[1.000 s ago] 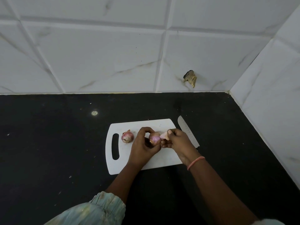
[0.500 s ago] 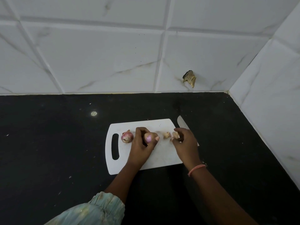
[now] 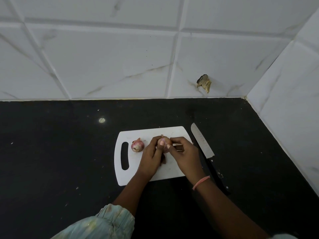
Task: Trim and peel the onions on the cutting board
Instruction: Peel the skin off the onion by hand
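A white cutting board [image 3: 172, 131] with a handle slot at its left lies on the black counter. A small red onion [image 3: 137, 145] sits on the board's left part, untouched. My left hand [image 3: 151, 156] grips a second onion [image 3: 164, 141] over the middle of the board, thumb across its front. My right hand [image 3: 184, 154] meets it from the right, and its fingertips pinch at the onion's skin. The peel scraps on the board's right side are mostly hidden behind my right hand.
A knife [image 3: 202, 142] with a black handle lies on the counter along the board's right edge, blade pointing away from me. White tiled walls close the back and the right side. A chipped hole [image 3: 204, 82] marks the back wall.
My right hand dropped a piece of peel on the board's right side, then came back to the onion. My left hand kept hold of that onion throughout.
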A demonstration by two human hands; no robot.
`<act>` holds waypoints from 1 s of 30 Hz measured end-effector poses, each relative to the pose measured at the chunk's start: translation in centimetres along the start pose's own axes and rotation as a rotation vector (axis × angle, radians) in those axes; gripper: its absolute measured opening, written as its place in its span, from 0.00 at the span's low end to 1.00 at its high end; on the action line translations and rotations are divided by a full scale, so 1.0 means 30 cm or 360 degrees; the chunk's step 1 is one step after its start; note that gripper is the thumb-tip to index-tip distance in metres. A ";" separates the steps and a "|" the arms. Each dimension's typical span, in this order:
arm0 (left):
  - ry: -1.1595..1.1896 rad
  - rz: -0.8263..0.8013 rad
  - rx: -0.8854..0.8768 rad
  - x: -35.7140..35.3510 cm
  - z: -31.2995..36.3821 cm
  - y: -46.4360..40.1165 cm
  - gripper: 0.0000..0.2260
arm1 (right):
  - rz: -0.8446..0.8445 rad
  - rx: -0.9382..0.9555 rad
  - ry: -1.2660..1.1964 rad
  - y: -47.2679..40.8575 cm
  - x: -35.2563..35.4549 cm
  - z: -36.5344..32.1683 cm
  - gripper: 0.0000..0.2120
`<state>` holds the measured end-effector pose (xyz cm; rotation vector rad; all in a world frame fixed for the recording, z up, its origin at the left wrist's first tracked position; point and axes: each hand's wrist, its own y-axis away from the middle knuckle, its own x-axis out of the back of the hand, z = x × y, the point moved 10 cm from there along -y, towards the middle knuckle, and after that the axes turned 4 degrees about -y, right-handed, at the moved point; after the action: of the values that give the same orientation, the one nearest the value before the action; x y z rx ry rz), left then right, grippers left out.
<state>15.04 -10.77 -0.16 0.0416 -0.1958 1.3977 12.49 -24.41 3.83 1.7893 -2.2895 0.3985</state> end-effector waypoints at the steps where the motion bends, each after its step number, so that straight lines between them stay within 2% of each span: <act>1: 0.0014 -0.0016 0.0008 -0.002 -0.001 0.000 0.12 | 0.0005 -0.0047 -0.0030 -0.007 0.005 0.018 0.07; 5: 0.0029 -0.0044 0.0011 -0.006 0.005 0.002 0.13 | -0.0005 -0.0111 -0.0023 -0.020 0.013 0.059 0.05; 13: 0.0003 -0.0049 0.0062 -0.005 -0.004 0.001 0.12 | -0.0018 0.0364 0.0711 -0.014 -0.016 -0.029 0.10; 18: 0.0002 -0.0049 0.0070 -0.003 0.006 0.005 0.10 | -0.0026 0.0494 0.0871 -0.018 -0.022 -0.056 0.10; 24: 0.0001 -0.0045 0.0071 -0.001 0.003 0.004 0.09 | -0.0076 0.0380 0.0818 -0.033 -0.015 -0.048 0.10; 27: 0.0059 -0.0052 0.0074 0.000 -0.001 0.005 0.10 | -0.0077 0.0132 0.0559 -0.044 0.007 -0.011 0.10; 30: 0.0140 -0.0035 0.0136 0.008 -0.011 0.000 0.15 | -0.0033 -0.0085 0.0150 -0.042 0.021 0.028 0.02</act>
<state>15.11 -10.48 -0.46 0.0531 -0.0623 1.3824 13.56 -25.55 3.36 1.7294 -2.1952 0.4059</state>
